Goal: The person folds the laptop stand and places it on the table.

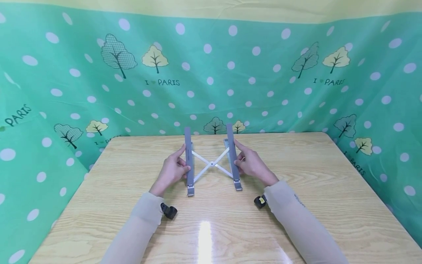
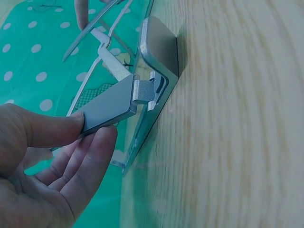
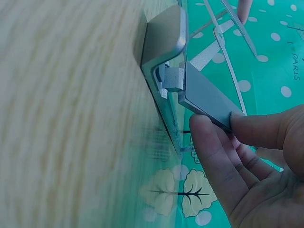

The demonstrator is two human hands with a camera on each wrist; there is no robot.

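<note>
A grey metal folding laptop stand (image 1: 189, 157) stands on the wooden table, its two long side arms joined by thin crossed bars (image 1: 212, 164) that meet at a central pivot. My left hand (image 1: 173, 168) pinches the left arm between thumb and fingers. On the other side my right hand (image 1: 252, 162) pinches the right arm the same way. In the left wrist view the raised arm (image 2: 111, 104) joins its hinged base piece (image 2: 161, 45) at the near end. The right wrist view shows the matching arm (image 3: 206, 95) raised from its base (image 3: 164, 35).
The light wooden table (image 1: 115, 220) reaches back to a green dotted curtain (image 1: 211, 73) printed with trees, which also hangs along both sides. Black wrist cameras (image 1: 169, 211) sit at both cuffs. A bright light reflection lies on the table's near part.
</note>
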